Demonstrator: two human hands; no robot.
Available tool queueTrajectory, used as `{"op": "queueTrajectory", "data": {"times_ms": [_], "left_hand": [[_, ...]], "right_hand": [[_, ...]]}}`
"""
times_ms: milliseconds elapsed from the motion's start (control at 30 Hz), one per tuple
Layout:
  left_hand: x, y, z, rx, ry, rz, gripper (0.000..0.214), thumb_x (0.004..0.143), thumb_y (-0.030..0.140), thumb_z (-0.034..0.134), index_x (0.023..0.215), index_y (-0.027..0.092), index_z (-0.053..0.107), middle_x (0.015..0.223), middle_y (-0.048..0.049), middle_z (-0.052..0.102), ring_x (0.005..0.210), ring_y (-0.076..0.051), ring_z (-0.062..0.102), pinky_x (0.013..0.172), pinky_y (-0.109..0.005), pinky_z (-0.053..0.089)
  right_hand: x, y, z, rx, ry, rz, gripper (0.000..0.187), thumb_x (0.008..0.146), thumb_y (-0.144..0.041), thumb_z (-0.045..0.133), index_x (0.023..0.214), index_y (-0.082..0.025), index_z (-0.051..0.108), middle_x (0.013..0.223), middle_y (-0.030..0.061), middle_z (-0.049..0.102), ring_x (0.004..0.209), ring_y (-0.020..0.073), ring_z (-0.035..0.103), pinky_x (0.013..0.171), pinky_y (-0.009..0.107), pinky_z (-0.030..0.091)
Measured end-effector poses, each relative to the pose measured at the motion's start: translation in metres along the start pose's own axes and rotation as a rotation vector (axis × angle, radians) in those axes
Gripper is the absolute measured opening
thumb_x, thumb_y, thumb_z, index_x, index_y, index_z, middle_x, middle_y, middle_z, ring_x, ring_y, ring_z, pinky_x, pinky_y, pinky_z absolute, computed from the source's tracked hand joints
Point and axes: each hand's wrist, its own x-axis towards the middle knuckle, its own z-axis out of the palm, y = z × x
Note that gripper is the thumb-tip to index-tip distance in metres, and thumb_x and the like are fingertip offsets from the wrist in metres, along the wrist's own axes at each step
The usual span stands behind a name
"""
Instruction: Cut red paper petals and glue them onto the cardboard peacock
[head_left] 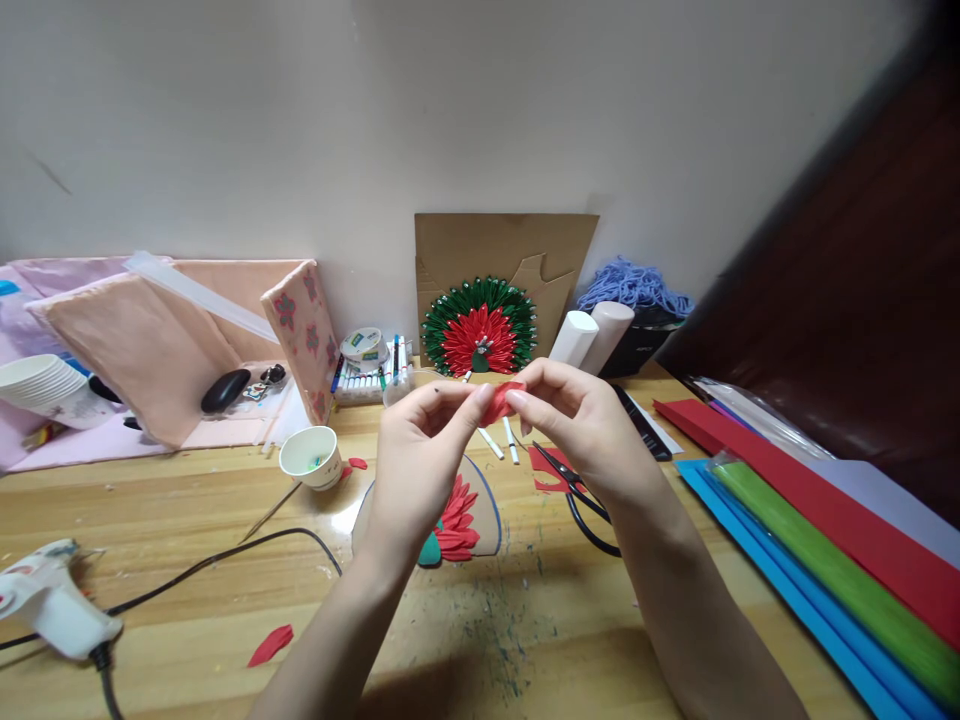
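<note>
A small red paper petal is pinched between both hands above the table. My left hand is closed on its left side, thumb against fingers. On the other side my right hand grips it the same way. Below them lies a rounded cardboard piece with red petals and a green patch on it, partly hidden by my left hand and forearm. Black-handled scissors rest on red paper scraps under my right hand.
A glue gun with its cord lies at left, near a loose red petal. A paper cup stands behind. At the back leans cardboard with a red-green peacock. Coloured paper sheets line the right. Markers sit near a pink box.
</note>
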Motion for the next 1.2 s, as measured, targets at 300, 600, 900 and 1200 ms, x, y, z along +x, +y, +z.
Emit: {"op": "queueTrajectory", "data": {"times_ms": [300,600,900,1200], "left_hand": [[-0.004,0.002,-0.001,0.080,-0.001,0.020,0.009,0.074,0.029,0.069,0.078,0.021,0.074,0.074,0.0015,0.072,0.070,-0.008,0.064,0.065,-0.014,0.051],[-0.007,0.000,-0.001,0.144,-0.066,0.005,0.015,0.073,0.027,0.070,0.088,0.026,0.074,0.084,0.0003,0.074,0.077,-0.013,0.067,0.070,-0.020,0.053],[-0.011,-0.004,-0.003,0.584,-0.083,0.237,0.020,0.084,0.030,0.057,0.096,0.022,0.072,0.079,-0.0033,0.070,0.073,-0.016,0.062,0.068,-0.030,0.048],[-0.009,-0.003,-0.003,0.759,-0.167,0.349,0.021,0.089,0.025,0.048,0.085,0.017,0.067,0.079,-0.0047,0.067,0.071,-0.016,0.059,0.067,-0.029,0.045]], "right_hand": [[0.001,0.003,-0.003,-0.007,0.040,0.013,0.017,0.078,-0.033,0.064,0.077,-0.017,0.056,0.066,-0.0032,0.054,0.058,0.0077,0.048,0.050,0.019,0.038],[0.002,0.002,-0.002,-0.014,0.038,-0.004,0.015,0.081,-0.031,0.060,0.076,-0.017,0.057,0.072,-0.0006,0.060,0.064,0.0098,0.053,0.057,0.021,0.042],[0.003,0.002,-0.002,-0.113,0.054,0.026,0.018,0.081,-0.033,0.058,0.074,-0.017,0.056,0.071,0.0007,0.060,0.061,0.0106,0.053,0.052,0.021,0.041],[0.005,0.001,-0.017,-0.085,-0.031,0.025,0.018,0.078,-0.037,0.064,0.082,-0.019,0.062,0.079,0.0026,0.065,0.075,0.0152,0.060,0.066,0.025,0.048]]}}
